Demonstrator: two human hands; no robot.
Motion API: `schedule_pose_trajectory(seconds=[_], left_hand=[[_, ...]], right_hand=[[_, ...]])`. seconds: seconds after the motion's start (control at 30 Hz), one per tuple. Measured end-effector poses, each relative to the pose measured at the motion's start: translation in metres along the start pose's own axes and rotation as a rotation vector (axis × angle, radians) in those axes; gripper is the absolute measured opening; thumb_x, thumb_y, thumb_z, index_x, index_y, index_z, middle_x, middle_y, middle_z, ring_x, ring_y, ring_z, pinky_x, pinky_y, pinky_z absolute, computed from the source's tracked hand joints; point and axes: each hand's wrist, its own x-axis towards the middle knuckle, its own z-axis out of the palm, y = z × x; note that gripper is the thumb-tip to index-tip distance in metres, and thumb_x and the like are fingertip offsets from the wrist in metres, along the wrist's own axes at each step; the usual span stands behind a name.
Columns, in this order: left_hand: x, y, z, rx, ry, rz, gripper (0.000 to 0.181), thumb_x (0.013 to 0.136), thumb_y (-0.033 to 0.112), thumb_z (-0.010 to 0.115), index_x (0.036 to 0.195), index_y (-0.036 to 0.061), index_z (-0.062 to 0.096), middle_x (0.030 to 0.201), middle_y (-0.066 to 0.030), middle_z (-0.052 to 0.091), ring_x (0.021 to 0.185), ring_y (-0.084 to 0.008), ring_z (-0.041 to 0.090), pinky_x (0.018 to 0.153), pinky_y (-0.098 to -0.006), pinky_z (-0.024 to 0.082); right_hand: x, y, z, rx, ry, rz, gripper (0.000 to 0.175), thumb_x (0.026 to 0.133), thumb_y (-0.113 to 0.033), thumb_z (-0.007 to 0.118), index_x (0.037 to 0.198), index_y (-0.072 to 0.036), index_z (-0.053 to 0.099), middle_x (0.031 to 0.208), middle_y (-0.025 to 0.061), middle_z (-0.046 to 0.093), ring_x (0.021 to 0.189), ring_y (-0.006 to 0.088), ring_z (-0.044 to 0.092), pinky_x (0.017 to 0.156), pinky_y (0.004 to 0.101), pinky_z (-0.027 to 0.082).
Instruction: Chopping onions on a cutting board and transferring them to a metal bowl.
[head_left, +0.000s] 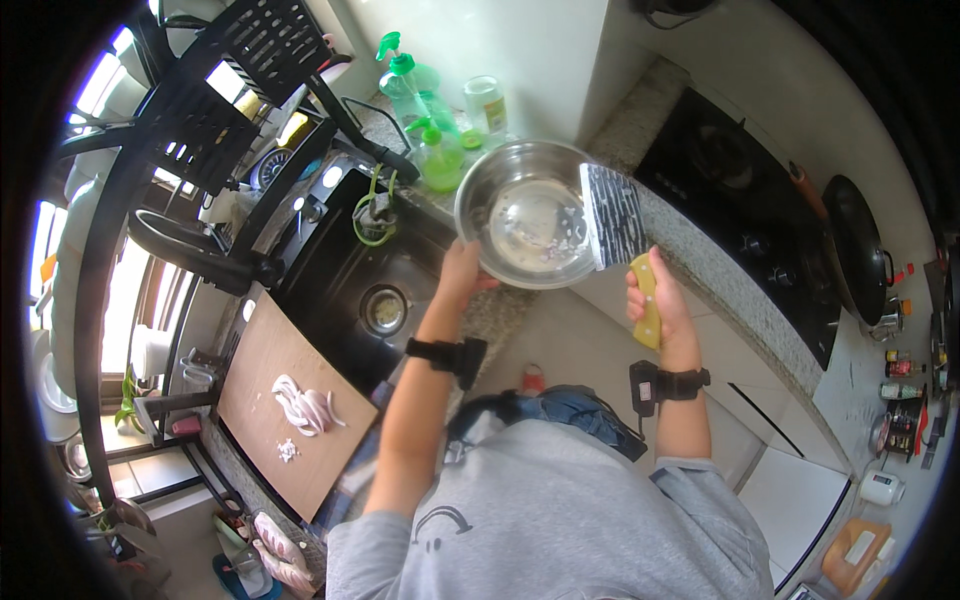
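My left hand (459, 276) grips the near left rim of a stainless steel bowl (480, 240), which is tilted and has small pale and purplish chopped bits in its bottom. In my right hand (664, 296) is the yellow handle of a wide-bladed kitchen knife (613, 217); its textured blade stands at the bowl's right rim. On a wooden cutting board (262, 352) at the left lie sliced onion strips (306, 405), with a small heap of minced white bits (288, 450) beside them.
A black sink (337, 285) with a faucet (187, 247) lies left of the bowl. Green pump bottles (440, 157) and a glass jar (486, 103) stand behind it. A black cooktop (720, 187) and a wok (855, 247) are at the right. A dish rack (97, 262) rises at the left.
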Motion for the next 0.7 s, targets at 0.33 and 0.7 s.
schedule_pose_trajectory(seconds=[0.33, 0.7], left_hand=[[0.001, 0.001, 0.002, 0.05, 0.033, 0.039, 0.031, 0.087, 0.024, 0.039, 0.112, 0.0066, 0.044, 0.083, -0.0066, 0.06, 0.06, -0.0156, 0.06, 0.047, -0.0258, 0.05], [0.0, -0.004, 0.003, 0.004, 0.038, 0.038, 0.031, 0.089, 0.026, 0.039, 0.112, 0.0057, 0.045, 0.083, -0.0078, 0.061, 0.06, -0.0181, 0.062, 0.049, -0.0273, 0.051]], right_hand=[[0.011, 0.008, -0.028, -0.013, 0.141, -0.062, 0.056, 0.083, -0.063, 0.036, 0.073, -0.009, 0.045, 0.045, -0.0015, 0.035, 0.036, 0.011, 0.035, 0.038, 0.0238, 0.032], [-0.005, 0.007, -0.027, 0.076, 0.085, -0.193, 0.055, 0.084, -0.062, 0.037, 0.073, -0.008, 0.045, 0.045, -0.0006, 0.037, 0.035, 0.0112, 0.038, 0.038, 0.0242, 0.033]])
